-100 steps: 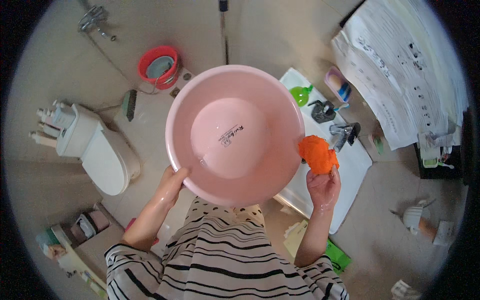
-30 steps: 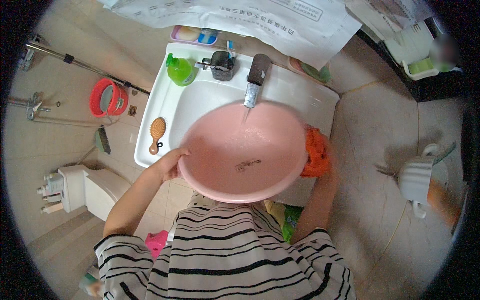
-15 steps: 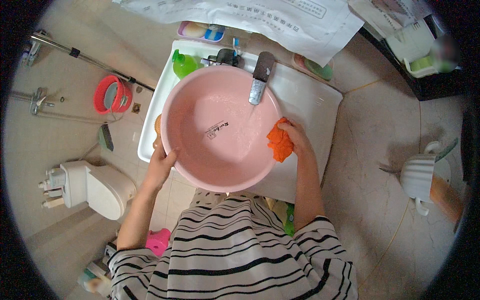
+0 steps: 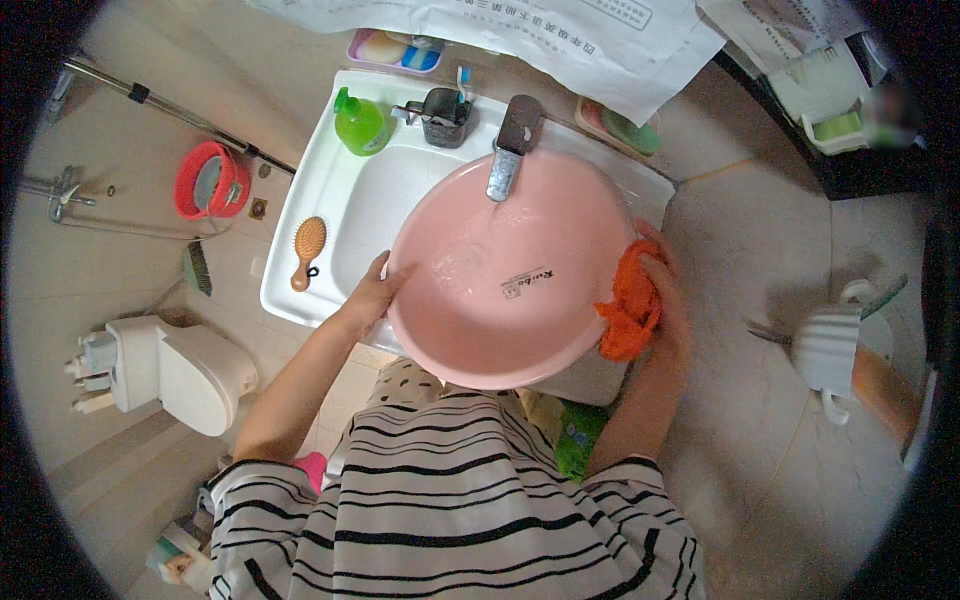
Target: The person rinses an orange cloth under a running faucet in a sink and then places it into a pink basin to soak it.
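A round pink basin (image 4: 520, 340) sits over the right part of the white sink (image 4: 350, 215), under the faucet (image 4: 510, 150). My left hand (image 4: 372, 295) grips its left rim, thumb on the inner side. At the right rim, my right hand (image 4: 668, 300) holds a crumpled orange cloth (image 4: 632, 305) against the basin; motion blurs this hand and its lower fingers are hidden. A little water glistens inside the basin below the spout.
On the sink lie a wooden hairbrush (image 4: 308, 250), a green pump bottle (image 4: 360, 124) and a dark cup with a toothbrush (image 4: 446, 118). Paper sheets (image 4: 560, 40) hang behind. A toilet (image 4: 190, 375) and a red bucket (image 4: 212, 180) stand left.
The basin has shifted right and turned, both hands moving with it. The hairbrush and the sink's left part have come into full view. The orange cloth remains in my right hand.
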Demonstrator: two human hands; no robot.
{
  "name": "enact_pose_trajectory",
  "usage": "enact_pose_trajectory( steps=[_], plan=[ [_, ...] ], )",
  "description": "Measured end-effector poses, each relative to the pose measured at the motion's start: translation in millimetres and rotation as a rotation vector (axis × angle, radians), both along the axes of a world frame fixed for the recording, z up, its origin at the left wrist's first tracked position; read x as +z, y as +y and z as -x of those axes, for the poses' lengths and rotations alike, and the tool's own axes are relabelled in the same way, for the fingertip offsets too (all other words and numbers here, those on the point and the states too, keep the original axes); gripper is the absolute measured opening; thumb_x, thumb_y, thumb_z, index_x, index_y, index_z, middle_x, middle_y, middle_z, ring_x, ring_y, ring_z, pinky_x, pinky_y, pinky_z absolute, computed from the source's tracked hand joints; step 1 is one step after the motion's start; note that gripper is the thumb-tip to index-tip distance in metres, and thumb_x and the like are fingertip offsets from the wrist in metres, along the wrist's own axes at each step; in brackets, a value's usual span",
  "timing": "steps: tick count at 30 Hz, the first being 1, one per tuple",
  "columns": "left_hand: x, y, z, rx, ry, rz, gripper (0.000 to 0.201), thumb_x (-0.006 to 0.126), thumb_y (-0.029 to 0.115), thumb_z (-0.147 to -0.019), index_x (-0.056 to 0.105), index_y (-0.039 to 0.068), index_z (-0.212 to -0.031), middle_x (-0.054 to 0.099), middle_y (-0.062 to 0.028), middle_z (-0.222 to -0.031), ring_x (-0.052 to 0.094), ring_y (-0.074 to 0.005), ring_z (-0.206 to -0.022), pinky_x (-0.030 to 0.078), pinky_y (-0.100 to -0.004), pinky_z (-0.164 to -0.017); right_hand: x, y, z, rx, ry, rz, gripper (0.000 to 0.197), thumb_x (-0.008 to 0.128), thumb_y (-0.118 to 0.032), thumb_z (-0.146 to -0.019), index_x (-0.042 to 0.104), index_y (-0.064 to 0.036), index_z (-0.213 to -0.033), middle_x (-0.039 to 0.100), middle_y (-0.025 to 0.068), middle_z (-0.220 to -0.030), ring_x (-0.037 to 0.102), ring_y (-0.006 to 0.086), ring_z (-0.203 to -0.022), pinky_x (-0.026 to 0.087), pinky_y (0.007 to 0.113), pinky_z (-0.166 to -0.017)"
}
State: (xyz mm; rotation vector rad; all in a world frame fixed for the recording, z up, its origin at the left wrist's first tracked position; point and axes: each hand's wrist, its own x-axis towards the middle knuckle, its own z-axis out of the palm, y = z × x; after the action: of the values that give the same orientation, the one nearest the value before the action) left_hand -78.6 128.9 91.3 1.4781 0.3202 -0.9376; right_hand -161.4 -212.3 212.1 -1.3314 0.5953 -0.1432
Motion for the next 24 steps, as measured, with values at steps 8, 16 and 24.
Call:
enact_pose_trajectory(
  steps=[8,16,24],
  plan=[
    [-13.8,-14.3,-3.8,-0.192,0.145,0.117,0.061,0.046,0.028,-0.091,0.015,0.006,-0.139,0.036,-0.0172,-0.134,0.041,-0.0274,-0.120,0.037,-0.0369,-0.098,31.0,7.7,-13.0,-0.003,-0.040,-0.156,0.042,0.057,-0.022,-0.079,0.052,0.0004,-0.114,0.056,0.0104,-0.109,0.054,0.0205,-0.099,0.044,0.031,-0.086],
    [-72.0,-28.1,6.8,-0.222,0.381,0.316,0.050,0.045,0.019,-0.091,0.027,0.001,-0.134,0.044,-0.0136,-0.128,0.048,-0.0183,-0.112,0.042,-0.0283,-0.093,50.5,25.8,-40.8,0.091,-0.076,-0.072,0.042,0.053,-0.023,-0.082,0.051,0.0012,-0.117,0.056,0.0094,-0.105,0.055,0.0191,-0.094,0.045,0.030,-0.082],
    [-79.4,-20.6,7.7,-0.352,0.638,0.298,0.052,0.049,0.019,-0.085,0.033,0.006,-0.132,0.057,0.0028,-0.074,0.046,-0.0045,-0.045,0.038,-0.0188,-0.034,48.8,20.8,-43.2,0.036,0.003,-0.179,0.037,0.048,-0.024,-0.088,0.052,-0.0011,-0.117,0.056,0.0034,-0.094,0.054,0.0135,-0.077,0.049,0.024,-0.068]
  ],
)
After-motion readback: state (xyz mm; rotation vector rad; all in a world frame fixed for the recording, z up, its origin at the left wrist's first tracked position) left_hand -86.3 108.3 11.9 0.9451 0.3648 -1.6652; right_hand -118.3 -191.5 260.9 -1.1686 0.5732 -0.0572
